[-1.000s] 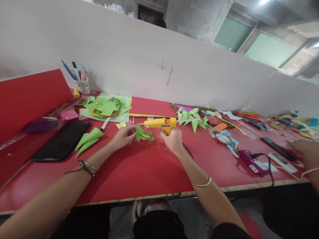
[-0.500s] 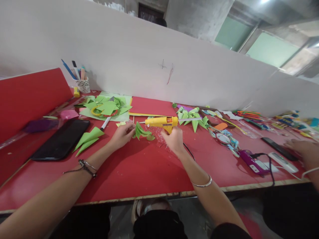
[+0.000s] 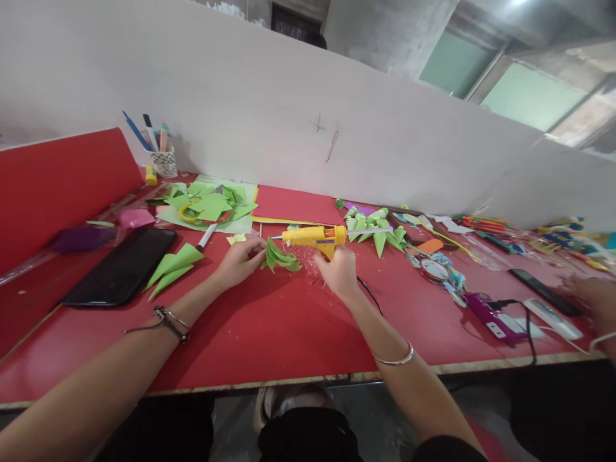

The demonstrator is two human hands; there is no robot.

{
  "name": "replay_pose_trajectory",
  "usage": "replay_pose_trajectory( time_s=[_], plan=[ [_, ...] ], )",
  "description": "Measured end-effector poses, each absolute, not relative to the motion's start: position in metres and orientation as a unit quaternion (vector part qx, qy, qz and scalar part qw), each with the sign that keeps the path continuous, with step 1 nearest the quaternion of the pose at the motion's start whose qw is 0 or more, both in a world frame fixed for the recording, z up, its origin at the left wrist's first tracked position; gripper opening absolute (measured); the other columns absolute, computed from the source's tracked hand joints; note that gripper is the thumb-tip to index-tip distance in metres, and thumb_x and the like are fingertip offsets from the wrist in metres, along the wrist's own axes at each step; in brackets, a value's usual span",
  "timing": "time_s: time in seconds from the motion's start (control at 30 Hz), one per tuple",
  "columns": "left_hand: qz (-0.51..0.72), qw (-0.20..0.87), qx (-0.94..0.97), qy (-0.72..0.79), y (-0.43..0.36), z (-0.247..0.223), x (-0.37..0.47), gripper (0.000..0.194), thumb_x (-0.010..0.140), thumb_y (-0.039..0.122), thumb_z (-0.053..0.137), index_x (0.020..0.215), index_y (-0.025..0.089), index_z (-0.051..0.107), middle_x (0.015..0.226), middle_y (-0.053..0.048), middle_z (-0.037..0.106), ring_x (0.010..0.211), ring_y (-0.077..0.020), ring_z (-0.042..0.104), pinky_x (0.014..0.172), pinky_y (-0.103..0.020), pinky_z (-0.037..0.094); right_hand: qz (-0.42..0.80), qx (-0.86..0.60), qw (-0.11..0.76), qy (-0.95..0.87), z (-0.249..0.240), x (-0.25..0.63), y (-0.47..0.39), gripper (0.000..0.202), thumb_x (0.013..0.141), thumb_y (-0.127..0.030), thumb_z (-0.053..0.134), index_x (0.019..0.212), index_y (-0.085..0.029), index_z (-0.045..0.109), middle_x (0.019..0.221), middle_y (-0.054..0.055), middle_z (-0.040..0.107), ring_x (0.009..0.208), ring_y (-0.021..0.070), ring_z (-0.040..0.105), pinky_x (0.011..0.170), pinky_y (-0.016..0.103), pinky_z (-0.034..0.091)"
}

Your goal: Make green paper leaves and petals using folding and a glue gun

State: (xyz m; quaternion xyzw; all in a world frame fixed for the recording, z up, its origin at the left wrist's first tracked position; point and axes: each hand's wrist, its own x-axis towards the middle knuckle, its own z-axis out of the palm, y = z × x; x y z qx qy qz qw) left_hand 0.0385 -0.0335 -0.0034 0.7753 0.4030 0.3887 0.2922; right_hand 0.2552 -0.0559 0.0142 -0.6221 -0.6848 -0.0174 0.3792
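A curled green paper piece [image 3: 278, 256] is pinched between the fingers of my left hand [image 3: 240, 262], above the red tabletop. My right hand [image 3: 339, 271] is wrapped round the handle of a yellow glue gun [image 3: 315, 237]. The gun's nozzle points left, at the upper edge of the green paper piece, near my left fingertips; whether it touches the paper I cannot tell. A clear glue stick [image 3: 370, 230] sticks out of the gun's back end.
Green cut papers [image 3: 212, 204] and a black phone [image 3: 122, 268] lie left, near a pen cup [image 3: 163, 162]. Green paper cones [image 3: 378, 232], a purple power strip [image 3: 491, 317] and a dark remote [image 3: 543, 292] lie right. Another person's hand [image 3: 590, 292] rests at the far right.
The view has shifted slightly. My left hand still holds the green paper piece, which is turned a little, and my right hand keeps the glue gun beside it.
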Motion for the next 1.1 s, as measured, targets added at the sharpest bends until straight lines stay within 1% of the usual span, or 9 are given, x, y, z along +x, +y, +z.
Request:
replay_pose_trajectory(
  time_s=[0.2, 0.6, 0.87, 1.1],
  plan=[
    [0.389, 0.28, 0.779, 0.404, -0.0325, -0.0055, 0.0378, 0.018, 0.081, 0.026, 0.04, 0.069, 0.017, 0.05, 0.05, 0.006, 0.047, 0.043, -0.0059, 0.04, 0.044, -0.017, 0.031, -0.022, -0.62, 0.379, -0.687, 0.0134, 0.2549, -0.0559, 0.012, 0.067, -0.027, 0.049, 0.06, -0.017, 0.05, 0.047, -0.002, 0.047, 0.044, 0.0117, 0.044, 0.047, 0.023, 0.03],
    [0.383, 0.275, 0.78, 0.411, -0.0327, -0.0036, 0.0375, 0.02, 0.081, 0.031, 0.04, 0.07, 0.017, 0.05, 0.053, 0.005, 0.051, 0.044, -0.0068, 0.041, 0.045, -0.018, 0.033, -0.03, -0.626, 0.372, -0.685, 0.0125, 0.2561, -0.0548, 0.012, 0.068, -0.027, 0.048, 0.061, -0.017, 0.051, 0.048, -0.001, 0.049, 0.045, 0.0129, 0.046, 0.047, 0.023, 0.03],
    [0.389, 0.263, 0.777, 0.418, -0.0348, 0.0006, 0.0379, 0.018, 0.08, 0.028, 0.04, 0.069, 0.017, 0.048, 0.053, 0.005, 0.051, 0.047, -0.0075, 0.043, 0.047, -0.018, 0.033, -0.03, -0.625, 0.363, -0.691, 0.0109, 0.2574, -0.0534, 0.013, 0.068, -0.028, 0.048, 0.063, -0.017, 0.053, 0.051, 0.001, 0.051, 0.047, 0.0142, 0.049, 0.048, 0.023, 0.032],
    [0.397, 0.273, 0.772, 0.413, -0.0335, -0.001, 0.0372, 0.018, 0.08, 0.029, 0.041, 0.068, 0.017, 0.047, 0.053, 0.004, 0.052, 0.048, -0.008, 0.044, 0.048, -0.019, 0.034, -0.024, -0.62, 0.38, -0.686, 0.0104, 0.2576, -0.0537, 0.013, 0.068, -0.027, 0.047, 0.062, -0.017, 0.052, 0.051, 0.001, 0.051, 0.047, 0.0132, 0.048, 0.048, 0.023, 0.031]
  ],
)
